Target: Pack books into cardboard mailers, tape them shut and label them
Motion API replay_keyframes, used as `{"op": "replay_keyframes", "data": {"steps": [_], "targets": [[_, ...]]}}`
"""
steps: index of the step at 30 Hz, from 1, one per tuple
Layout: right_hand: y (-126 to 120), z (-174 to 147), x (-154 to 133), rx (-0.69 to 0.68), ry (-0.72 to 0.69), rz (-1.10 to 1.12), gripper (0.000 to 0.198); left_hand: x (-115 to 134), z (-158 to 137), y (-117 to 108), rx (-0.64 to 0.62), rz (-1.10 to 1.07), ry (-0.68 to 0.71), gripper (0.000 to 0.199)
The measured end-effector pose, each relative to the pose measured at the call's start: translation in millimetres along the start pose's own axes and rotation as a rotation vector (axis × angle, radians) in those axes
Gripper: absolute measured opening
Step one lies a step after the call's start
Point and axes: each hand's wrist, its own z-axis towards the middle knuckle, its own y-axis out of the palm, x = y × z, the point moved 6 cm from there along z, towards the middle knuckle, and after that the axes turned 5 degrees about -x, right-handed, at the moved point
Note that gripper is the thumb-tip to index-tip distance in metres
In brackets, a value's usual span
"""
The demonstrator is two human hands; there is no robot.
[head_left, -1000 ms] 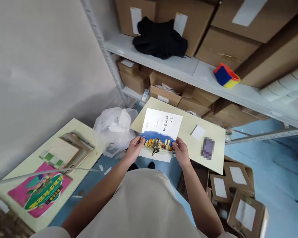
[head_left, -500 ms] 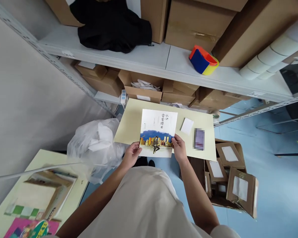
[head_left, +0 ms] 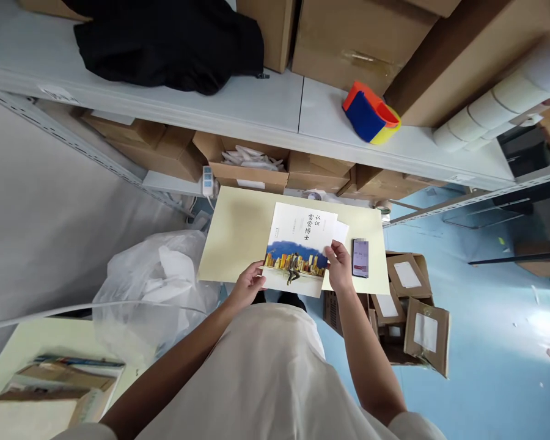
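Observation:
A book (head_left: 297, 247) with a white cover, dark Chinese lettering and a painted skyline is held over the pale yellow table (head_left: 238, 226). My left hand (head_left: 248, 283) pinches its lower left edge, thumb on the cover. On the right edge my right hand (head_left: 340, 267) grips it the same way. Behind the book's right side a white card or slip (head_left: 341, 231) lies partly hidden on the table. A phone (head_left: 360, 258) with a lit screen rests to the right of my right hand.
Across the back runs a shelf (head_left: 256, 113) bearing cartons, black cloth and a colourful band (head_left: 371, 113). At left hangs a clear plastic bag (head_left: 156, 287) above a second table (head_left: 13, 354). A carton of smaller boxes (head_left: 406, 275) stands on the floor at right.
The book, still in both hands, has shifted right across the table and now partly covers the white card. The camera view has turned somewhat, and the phone screen now looks lit.

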Motion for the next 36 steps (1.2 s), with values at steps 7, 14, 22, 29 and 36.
{"op": "replay_keyframes", "data": {"steps": [7, 14, 22, 29, 36], "targets": [[-5, 47, -43, -0.214, -0.154, 0.116, 0.043, 7, 18, 11, 0.021, -0.235, -0.004, 0.073], [1, 89, -113, -0.527, -0.388, -0.067, 0.047, 32, 24, 61, -0.137, -0.352, -0.073, 0.051], [15, 105, -132, -0.425, -0.393, -0.089, 0.037, 47, -8, 80, -0.216, -0.68, 0.02, 0.092], [13, 93, -141, -0.397, -0.308, -0.205, 0.038, 64, -21, 39, 0.292, -0.207, 0.17, 0.065], [-37, 78, -118, -0.341, -0.133, -0.064, 0.044, 54, -12, 50, 0.206, -0.369, 0.227, 0.058]]}}
